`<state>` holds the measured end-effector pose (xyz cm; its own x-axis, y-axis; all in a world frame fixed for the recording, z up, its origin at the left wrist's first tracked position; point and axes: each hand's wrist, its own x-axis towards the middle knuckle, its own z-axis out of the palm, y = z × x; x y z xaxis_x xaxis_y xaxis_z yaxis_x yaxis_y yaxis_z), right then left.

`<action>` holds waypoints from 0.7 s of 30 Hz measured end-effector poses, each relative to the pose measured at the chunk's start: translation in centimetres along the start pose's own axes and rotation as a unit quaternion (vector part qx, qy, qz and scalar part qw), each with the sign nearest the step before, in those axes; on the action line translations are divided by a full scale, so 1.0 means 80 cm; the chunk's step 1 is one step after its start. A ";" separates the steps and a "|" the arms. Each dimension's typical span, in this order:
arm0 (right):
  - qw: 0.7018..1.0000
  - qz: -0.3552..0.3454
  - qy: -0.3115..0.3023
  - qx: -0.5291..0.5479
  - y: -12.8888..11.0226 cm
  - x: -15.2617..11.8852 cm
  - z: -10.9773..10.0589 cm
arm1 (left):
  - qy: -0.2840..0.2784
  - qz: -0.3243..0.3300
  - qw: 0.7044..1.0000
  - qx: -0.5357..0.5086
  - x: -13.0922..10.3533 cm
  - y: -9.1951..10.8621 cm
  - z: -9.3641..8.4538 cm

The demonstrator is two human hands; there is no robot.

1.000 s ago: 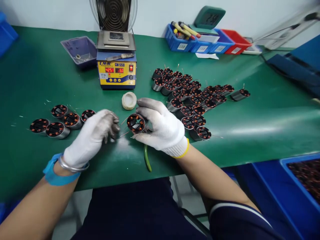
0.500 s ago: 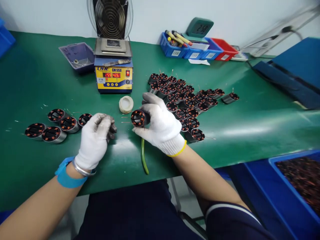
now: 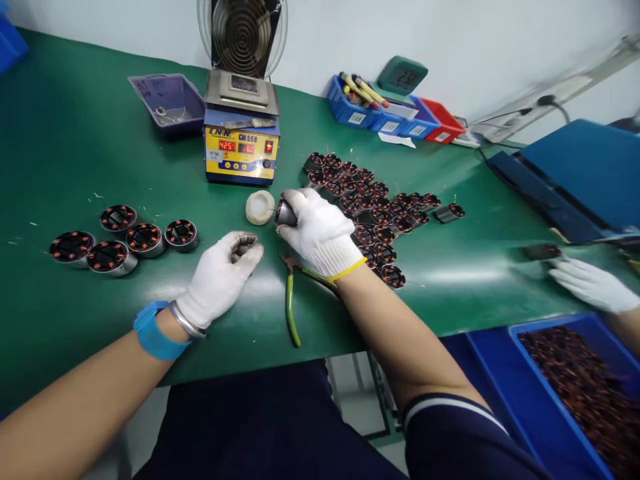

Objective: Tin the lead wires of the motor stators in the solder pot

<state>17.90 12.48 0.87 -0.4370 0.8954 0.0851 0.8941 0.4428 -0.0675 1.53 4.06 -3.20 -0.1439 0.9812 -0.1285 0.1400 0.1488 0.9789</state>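
My right hand (image 3: pixel 320 230), in a white glove, grips a motor stator (image 3: pixel 286 213) tipped on its side. Its thin lead wires point left, close to a round whitish pot (image 3: pixel 260 208). My left hand (image 3: pixel 223 273), also gloved, hovers over the table with fingers half curled and a gap at the thumb; nothing shows in it. Green-handled cutting pliers (image 3: pixel 291 307) lie below my right hand, partly hidden by my wrist. Several stators (image 3: pixel 145 239) stand left of my left hand. A large group of stators (image 3: pixel 380 213) with upright wires stands beyond my right hand.
Behind the pot stands a yellow-and-blue CM 558 solder pot (image 3: pixel 240 153), beside a purple tray (image 3: pixel 167 103) and a fan (image 3: pixel 245 33). Small bins (image 3: pixel 385 120) line the wall. A co-worker's gloved hand (image 3: pixel 595 280) holds a blurred stator at right, above a blue crate (image 3: pixel 545 373).
My right hand has tilted the stator, turning its wires toward the whitish pot. My left hand has moved right, away from the left stators, its fingers looser. A co-worker's hand has appeared.
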 end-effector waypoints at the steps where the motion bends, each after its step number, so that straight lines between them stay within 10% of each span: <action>1: 1.000 -0.005 -0.004 -0.010 -0.001 0.003 -0.002 | -0.003 0.004 1.000 0.009 0.000 -0.001 0.000; 21: 0.993 -0.015 -0.042 -0.110 -0.013 0.025 -0.020 | -0.031 0.015 0.996 0.087 -0.001 -0.003 -0.002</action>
<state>16.26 13.72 2.70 -0.4614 0.8872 -0.0002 0.8766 0.4560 0.1540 1.35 3.93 -3.41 -0.0764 0.9906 -0.1137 0.3126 0.1321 0.9406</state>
